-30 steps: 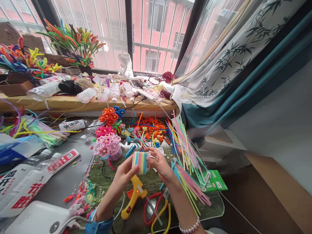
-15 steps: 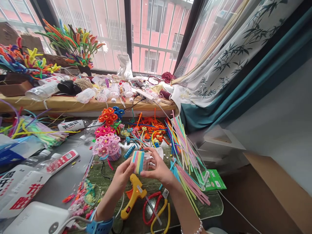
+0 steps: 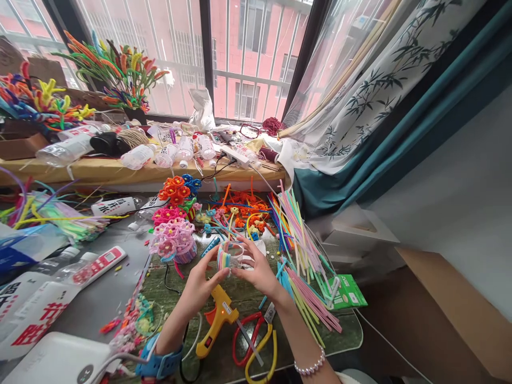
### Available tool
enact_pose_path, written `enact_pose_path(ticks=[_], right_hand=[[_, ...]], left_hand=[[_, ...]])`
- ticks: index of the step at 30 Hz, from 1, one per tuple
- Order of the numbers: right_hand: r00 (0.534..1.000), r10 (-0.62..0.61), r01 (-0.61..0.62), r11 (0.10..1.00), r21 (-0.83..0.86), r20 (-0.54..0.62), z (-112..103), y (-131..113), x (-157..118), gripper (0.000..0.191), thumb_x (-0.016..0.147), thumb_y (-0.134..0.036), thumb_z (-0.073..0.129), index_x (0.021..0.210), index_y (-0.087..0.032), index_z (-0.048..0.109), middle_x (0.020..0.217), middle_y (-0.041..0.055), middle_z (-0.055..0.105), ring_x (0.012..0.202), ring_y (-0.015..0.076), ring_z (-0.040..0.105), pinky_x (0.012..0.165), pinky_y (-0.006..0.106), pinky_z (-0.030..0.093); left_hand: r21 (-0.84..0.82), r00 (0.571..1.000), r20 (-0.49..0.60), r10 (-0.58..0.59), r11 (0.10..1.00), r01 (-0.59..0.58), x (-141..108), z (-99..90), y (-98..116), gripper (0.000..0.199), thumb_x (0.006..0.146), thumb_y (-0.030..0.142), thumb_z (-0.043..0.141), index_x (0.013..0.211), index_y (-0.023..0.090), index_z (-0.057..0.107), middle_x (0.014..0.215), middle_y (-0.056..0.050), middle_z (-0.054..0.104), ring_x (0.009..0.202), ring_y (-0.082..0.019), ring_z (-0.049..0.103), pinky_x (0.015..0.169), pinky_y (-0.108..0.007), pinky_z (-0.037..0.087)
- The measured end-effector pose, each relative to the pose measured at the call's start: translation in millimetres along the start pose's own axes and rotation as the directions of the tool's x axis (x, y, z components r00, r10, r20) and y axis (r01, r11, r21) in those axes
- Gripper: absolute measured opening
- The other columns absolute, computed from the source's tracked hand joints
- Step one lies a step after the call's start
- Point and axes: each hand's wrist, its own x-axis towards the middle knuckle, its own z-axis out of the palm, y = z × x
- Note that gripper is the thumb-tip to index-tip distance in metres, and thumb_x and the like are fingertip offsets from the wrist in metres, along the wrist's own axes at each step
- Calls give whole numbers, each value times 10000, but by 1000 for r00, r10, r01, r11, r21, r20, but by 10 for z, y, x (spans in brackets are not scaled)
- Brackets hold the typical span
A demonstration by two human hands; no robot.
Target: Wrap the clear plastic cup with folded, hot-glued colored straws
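Observation:
A small clear plastic cup [image 3: 224,260], its side wrapped in pastel pipe cleaners, is held between both hands above the green mat. My left hand [image 3: 200,282] grips the wrapped side with fingers and thumb. From the right, my right hand [image 3: 256,272] closes its fingers round the clear, open-looking end. Just below them lies a yellow hot glue gun [image 3: 218,322], a small light glowing on its body. Beside it are hand tools with red and yellow handles [image 3: 275,349], partly overlapping. A blue stick-like piece [image 3: 210,246] lies behind my left fingers.
Pastel pipe cleaners [image 3: 308,304] lie right of my hands, by a green packet [image 3: 349,292]. Pipe-cleaner flowers [image 3: 173,240] stand behind left. Plastic bottles [image 3: 44,304] and a white power bank [image 3: 56,360] occupy the left. A cluttered sill [image 3: 152,169] runs along the back.
The cup has turned in my hands, so its striped side shows narrower and its clear end shows more. My left thumb and fingers have spread along it. The view has shifted slightly.

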Motion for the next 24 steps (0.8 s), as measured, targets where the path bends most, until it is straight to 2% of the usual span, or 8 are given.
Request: enact_pose_path(ticks=[3, 5, 10, 13, 17, 19, 21, 24], right_hand=[[998, -51, 53, 991, -120, 21, 5, 69, 2, 721, 708, -284, 789, 1356, -264, 472, 1320, 99, 601, 1192, 256, 584, 978, 417, 485], [998, -67, 69, 984, -162, 13, -36, 90, -45, 691, 733, -229, 744, 1364, -276, 464, 1338, 88, 593, 1235, 257, 561, 1020, 441, 458], [977, -76, 38, 982, -185, -200, -383, 107, -416, 446, 833, -244, 631, 1273, -241, 559, 1306, 91, 615, 1228, 238, 575, 1076, 438, 425], [911, -48, -35, 980, -193, -409, -667, 156, -766, 290, 864, -337, 610, 1112, -191, 649, 1156, 116, 692, 1100, 258, 649, 1001, 444, 492], [797, -56, -174, 932, -317, -602, -900, 296, -1185, 301, 862, -411, 594, 1001, -158, 680, 968, 129, 729, 849, 258, 698, 776, 403, 578], [781, -102, -263, 841, -473, -616, -912, 383, -1313, 290, 878, -395, 547, 946, -155, 694, 885, 121, 722, 720, 228, 671, 674, 358, 562], [801, -134, -312, 738, -599, -583, -861, 466, -1376, 273, 895, -339, 488, 928, -168, 698, 878, 113, 713, 691, 216, 652, 643, 335, 535], [835, -133, -342, 633, -694, -533, -737, 559, -1373, 259, 902, -274, 449, 966, -187, 684, 930, 113, 712, 795, 245, 668, 670, 336, 518]], left_hand=[[186, 997, 13, 78, 979, -79, 65, 18, -5, 615, 755, 397, 684, 1318, 197, 539, 1338, -120, 622, 1236, -297, 574, 1035, -428, 448], [267, 995, 40, 86, 959, -94, 120, 42, -46, 586, 746, 356, 669, 1292, 183, 542, 1292, -125, 647, 1188, -295, 609, 998, -411, 476], [359, 998, 38, 45, 932, -56, 235, 83, -237, 560, 726, 313, 648, 1258, 178, 534, 1232, -140, 667, 1128, -332, 637, 928, -434, 500], [390, 999, 45, 28, 920, -43, 248, 63, -337, 594, 713, 318, 646, 1271, 163, 515, 1297, -175, 620, 1193, -370, 592, 974, -479, 467], [419, 994, -12, 108, 903, -93, 162, 30, -353, 652, 736, 378, 633, 1323, 150, 461, 1394, -193, 525, 1314, -379, 475, 1080, -525, 369], [404, 986, -92, 141, 910, -93, 65, 51, -290, 610, 772, 401, 602, 1318, 163, 469, 1372, -186, 537, 1300, -373, 483, 1064, -537, 383], [325, 976, -179, 120, 944, -56, -67, 114, -177, 533, 799, 401, 582, 1279, 183, 508, 1316, -166, 578, 1233, -353, 537, 1008, -516, 437], [38, 965, -262, -24, 999, 35, -303, 267, 58, 408, 821, 398, 578, 1181, 204, 580, 1220, -123, 641, 1102, -295, 617, 915, -421, 504]])
